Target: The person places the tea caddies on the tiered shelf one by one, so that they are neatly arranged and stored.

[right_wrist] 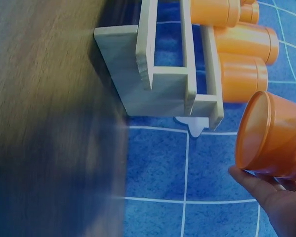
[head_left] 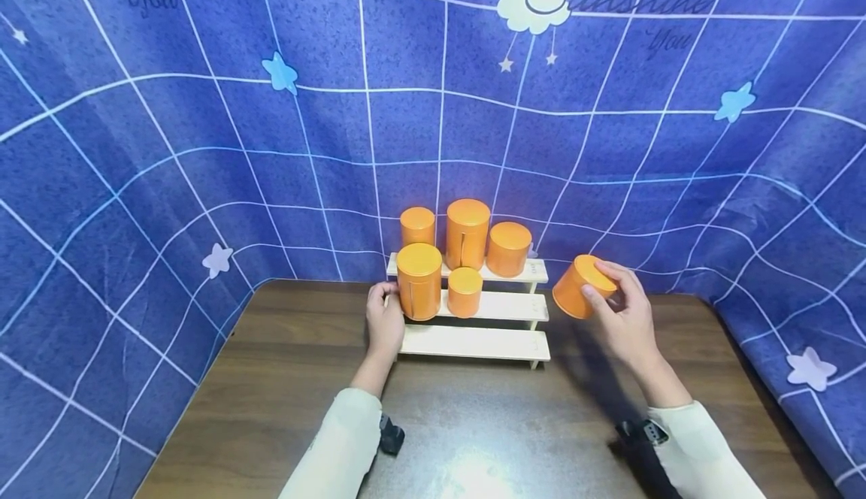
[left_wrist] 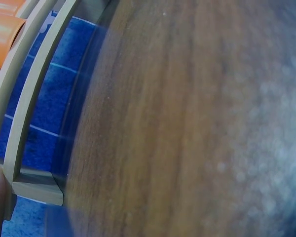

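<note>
My right hand (head_left: 625, 315) pinches an orange round canister (head_left: 575, 288) in the air, right of a pale wooden three-step rack (head_left: 473, 341). The canister is tilted, and its hollow or recessed end shows in the right wrist view (right_wrist: 254, 131). At the rack's left end, my left hand (head_left: 386, 322) grips the rack, its fingertips partly hidden beside a tall orange canister (head_left: 419, 285) on the middle step. A shorter canister (head_left: 464, 292) stands to its right. On the top step are a narrow canister (head_left: 417, 225), a tall one (head_left: 467, 232) and a wide one (head_left: 509, 249).
The rack stands on a dark brown wooden table (head_left: 298, 379) near its back edge. A blue cloth (head_left: 325, 131) with white lines, stars and a cloud hangs behind and at both sides. Light glares off the table's front.
</note>
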Motion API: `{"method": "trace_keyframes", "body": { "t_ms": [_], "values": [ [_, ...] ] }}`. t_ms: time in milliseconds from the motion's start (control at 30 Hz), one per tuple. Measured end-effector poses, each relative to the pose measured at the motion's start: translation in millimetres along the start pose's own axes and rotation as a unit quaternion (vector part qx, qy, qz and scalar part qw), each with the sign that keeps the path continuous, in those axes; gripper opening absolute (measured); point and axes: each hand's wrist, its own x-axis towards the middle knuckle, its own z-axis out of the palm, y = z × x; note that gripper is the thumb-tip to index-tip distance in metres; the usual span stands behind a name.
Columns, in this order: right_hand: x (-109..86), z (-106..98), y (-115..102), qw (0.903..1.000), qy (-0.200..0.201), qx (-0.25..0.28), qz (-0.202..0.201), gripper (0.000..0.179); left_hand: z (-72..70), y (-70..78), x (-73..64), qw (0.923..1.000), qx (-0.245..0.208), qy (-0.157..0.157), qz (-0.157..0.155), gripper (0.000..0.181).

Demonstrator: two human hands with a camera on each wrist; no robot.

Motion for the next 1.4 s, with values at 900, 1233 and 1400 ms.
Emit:
{"method": "trace_keyframes", "body": {
  "t_ms": [900, 1233, 1400],
  "values": [
    [-6.2, 20.6, -3.7, 0.9973, -0.047, 0.007, -0.057, 0.055, -2.0, -0.7, -0.9, 1.0000, 0.002, -0.009, 0.001, 0.015],
    [-1.1, 27.2, -16.8, 0.9950, -0.086, 0.018, -0.048, 0.056, -2.3, -3.5, 0.6, 0.9999, 0.007, -0.012, -0.001, 0.014],
    [-0.3, 34.0, -22.3, 0.9924, -0.108, 0.025, -0.053, 0.054, -2.1, -3.2, 0.5, 0.9999, 0.005, -0.012, -0.002, 0.014]
  ]
}}
